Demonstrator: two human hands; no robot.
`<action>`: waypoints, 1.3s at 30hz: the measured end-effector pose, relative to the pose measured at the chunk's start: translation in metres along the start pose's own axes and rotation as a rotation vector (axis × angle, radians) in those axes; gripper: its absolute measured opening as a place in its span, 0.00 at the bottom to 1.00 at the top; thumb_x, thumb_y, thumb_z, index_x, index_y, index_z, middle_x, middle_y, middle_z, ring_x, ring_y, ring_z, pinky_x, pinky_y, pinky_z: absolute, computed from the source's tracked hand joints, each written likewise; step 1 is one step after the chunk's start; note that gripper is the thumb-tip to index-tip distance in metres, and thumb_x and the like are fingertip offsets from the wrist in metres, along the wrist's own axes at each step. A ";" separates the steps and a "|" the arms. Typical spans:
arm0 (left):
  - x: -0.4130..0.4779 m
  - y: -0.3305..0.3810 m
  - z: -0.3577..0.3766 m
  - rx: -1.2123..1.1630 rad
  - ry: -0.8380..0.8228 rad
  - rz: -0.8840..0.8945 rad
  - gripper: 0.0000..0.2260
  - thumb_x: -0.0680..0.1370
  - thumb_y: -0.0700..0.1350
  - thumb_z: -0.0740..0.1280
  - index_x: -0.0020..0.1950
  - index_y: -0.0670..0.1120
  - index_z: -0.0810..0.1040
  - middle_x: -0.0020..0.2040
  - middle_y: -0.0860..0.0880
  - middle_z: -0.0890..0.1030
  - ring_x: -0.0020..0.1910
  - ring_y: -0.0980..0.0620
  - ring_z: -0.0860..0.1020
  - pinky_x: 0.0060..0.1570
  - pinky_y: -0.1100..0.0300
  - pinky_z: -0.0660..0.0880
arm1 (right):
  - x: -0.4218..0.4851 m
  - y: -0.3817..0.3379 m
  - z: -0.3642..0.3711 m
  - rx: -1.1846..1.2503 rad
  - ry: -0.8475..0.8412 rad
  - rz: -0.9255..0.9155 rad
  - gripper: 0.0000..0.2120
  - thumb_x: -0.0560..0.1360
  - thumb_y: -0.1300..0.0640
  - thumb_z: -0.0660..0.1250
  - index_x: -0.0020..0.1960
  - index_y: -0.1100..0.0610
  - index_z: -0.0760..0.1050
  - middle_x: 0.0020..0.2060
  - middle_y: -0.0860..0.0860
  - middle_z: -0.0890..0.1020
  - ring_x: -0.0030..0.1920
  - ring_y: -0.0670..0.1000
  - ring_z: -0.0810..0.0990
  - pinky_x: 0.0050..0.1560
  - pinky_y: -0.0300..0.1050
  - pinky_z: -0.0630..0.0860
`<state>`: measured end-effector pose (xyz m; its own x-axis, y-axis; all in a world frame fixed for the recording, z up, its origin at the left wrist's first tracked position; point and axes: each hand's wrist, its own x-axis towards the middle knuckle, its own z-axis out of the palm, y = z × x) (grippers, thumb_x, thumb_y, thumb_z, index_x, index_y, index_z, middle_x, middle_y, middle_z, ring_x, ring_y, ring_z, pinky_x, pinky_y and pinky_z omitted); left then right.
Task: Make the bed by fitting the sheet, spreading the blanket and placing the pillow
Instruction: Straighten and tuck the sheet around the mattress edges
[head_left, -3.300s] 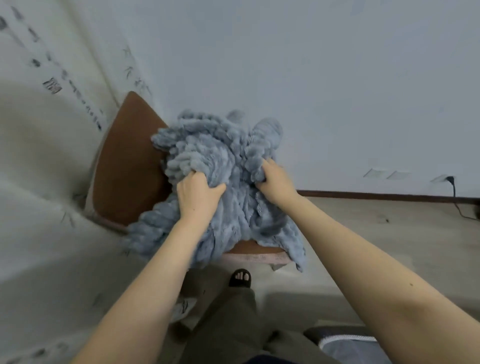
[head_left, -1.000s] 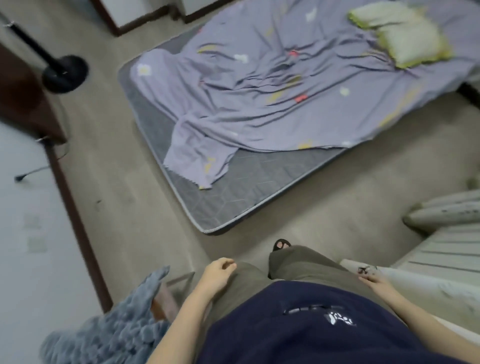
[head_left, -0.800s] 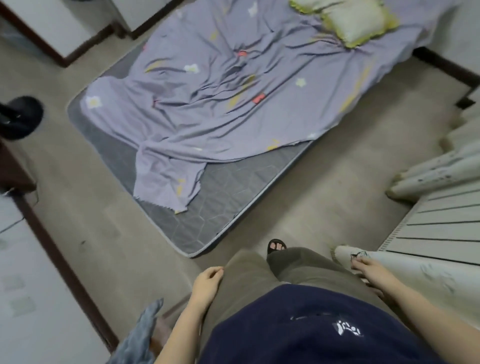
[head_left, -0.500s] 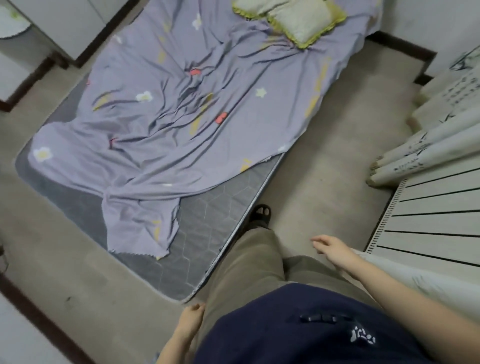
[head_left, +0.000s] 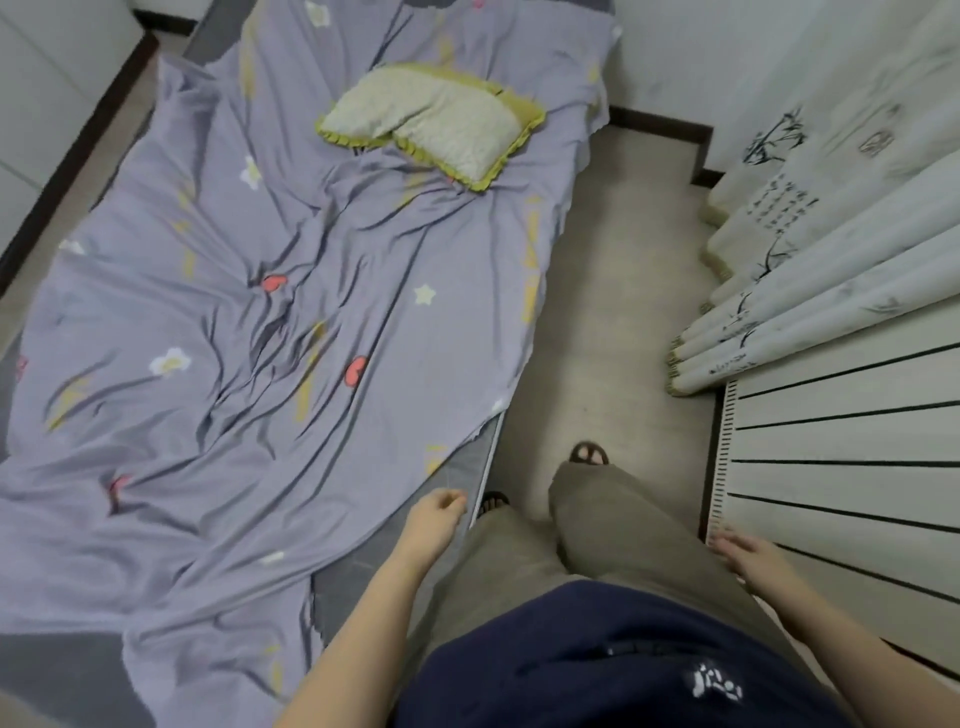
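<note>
I'm beside the mattress (head_left: 332, 587); the sheet (head_left: 218, 364) lies rumpled ahead-left, long axis running away. My left grip (head_left: 434, 519), loosely curled, empty, hangs nearest its edge; right grip (head_left: 748, 553) relaxed, empty.

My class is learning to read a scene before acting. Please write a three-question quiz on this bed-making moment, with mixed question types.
1. True or false: the sheet covers the whole mattress.
2. Where does the pillow lie? A) on the floor B) on the sheet near the far end C) against the curtain
3. Fill in: both hands, left and right, hold ____.

Key: 1 false, the grey near corner is bare; 2 B; 3 nothing.
</note>
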<state>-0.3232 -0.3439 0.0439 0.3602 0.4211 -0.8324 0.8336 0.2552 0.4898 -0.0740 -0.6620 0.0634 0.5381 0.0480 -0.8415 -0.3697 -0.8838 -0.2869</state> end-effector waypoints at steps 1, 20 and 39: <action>0.012 0.023 0.003 0.020 -0.023 0.033 0.10 0.80 0.47 0.62 0.59 0.47 0.78 0.56 0.49 0.80 0.56 0.50 0.78 0.61 0.53 0.73 | 0.006 0.001 -0.008 0.028 0.005 0.037 0.14 0.81 0.58 0.60 0.63 0.61 0.76 0.58 0.59 0.79 0.56 0.60 0.77 0.56 0.52 0.73; 0.073 0.167 0.050 -0.169 0.202 -0.341 0.09 0.80 0.42 0.62 0.48 0.37 0.78 0.48 0.39 0.79 0.42 0.47 0.75 0.40 0.59 0.70 | 0.193 -0.281 -0.134 -0.424 -0.255 -0.294 0.16 0.81 0.53 0.61 0.66 0.54 0.74 0.62 0.50 0.79 0.62 0.51 0.76 0.62 0.42 0.69; 0.264 0.421 -0.058 -0.379 0.169 -0.156 0.11 0.81 0.45 0.61 0.57 0.41 0.78 0.52 0.45 0.81 0.47 0.51 0.80 0.43 0.62 0.72 | 0.311 -0.473 -0.222 -0.387 -0.029 -0.137 0.13 0.81 0.57 0.61 0.63 0.60 0.76 0.49 0.53 0.80 0.44 0.51 0.77 0.45 0.46 0.72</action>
<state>0.0989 -0.0750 0.0457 0.1424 0.4806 -0.8653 0.6485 0.6151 0.4484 0.4366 -0.3323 0.0387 0.5387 0.1859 -0.8218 0.0193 -0.9778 -0.2086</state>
